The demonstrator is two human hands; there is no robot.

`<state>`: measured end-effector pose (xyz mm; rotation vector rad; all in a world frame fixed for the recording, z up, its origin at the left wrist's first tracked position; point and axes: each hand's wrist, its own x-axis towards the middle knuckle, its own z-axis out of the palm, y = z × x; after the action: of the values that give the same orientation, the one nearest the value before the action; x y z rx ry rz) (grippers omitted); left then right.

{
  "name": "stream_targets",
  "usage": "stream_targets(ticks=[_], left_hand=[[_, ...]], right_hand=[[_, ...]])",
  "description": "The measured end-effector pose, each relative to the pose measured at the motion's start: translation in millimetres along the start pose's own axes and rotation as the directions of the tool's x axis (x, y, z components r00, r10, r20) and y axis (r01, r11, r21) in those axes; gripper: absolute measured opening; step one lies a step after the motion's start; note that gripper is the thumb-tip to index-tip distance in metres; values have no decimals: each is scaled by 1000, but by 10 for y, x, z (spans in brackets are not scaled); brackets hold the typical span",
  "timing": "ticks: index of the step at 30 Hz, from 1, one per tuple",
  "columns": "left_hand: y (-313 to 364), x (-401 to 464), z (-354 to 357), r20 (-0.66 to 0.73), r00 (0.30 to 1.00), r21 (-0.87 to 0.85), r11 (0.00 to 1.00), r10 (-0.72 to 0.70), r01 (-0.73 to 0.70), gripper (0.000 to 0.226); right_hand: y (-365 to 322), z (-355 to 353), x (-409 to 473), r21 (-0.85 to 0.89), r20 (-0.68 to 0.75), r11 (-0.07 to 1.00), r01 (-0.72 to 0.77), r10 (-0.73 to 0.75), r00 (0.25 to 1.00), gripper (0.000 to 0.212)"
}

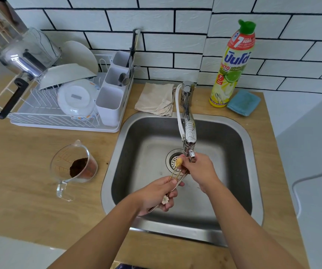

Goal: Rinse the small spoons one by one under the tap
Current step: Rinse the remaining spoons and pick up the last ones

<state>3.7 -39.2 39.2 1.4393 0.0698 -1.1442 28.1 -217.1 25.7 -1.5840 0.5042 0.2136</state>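
At centre frame, over the sink (239, 136), my left hand (157, 195) grips a bundle of spoons (177, 176) by the handles. My right hand (199, 168) pinches one bowl beneath the tap (189, 133). A loose grip could drop spoons toward the drain (172, 159).

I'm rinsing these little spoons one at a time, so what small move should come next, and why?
Probably turn the water on: the right hand sits at the tap's outlet, one spoon bowl is up near it, the left hand grips the spoon handles, and no stream shows.
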Motion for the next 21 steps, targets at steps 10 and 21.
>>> stream_targets(ticks=[10,21], left_hand=[[160,126,25,-64,997,81,995,-46,51,32],[46,32,-20,-101,994,-50,998,35,-40,33]], right_hand=[[-32,-144,43,73,145,997,6,-17,989,12],[100,-146,4,397,229,911,-111,18,973,16]])
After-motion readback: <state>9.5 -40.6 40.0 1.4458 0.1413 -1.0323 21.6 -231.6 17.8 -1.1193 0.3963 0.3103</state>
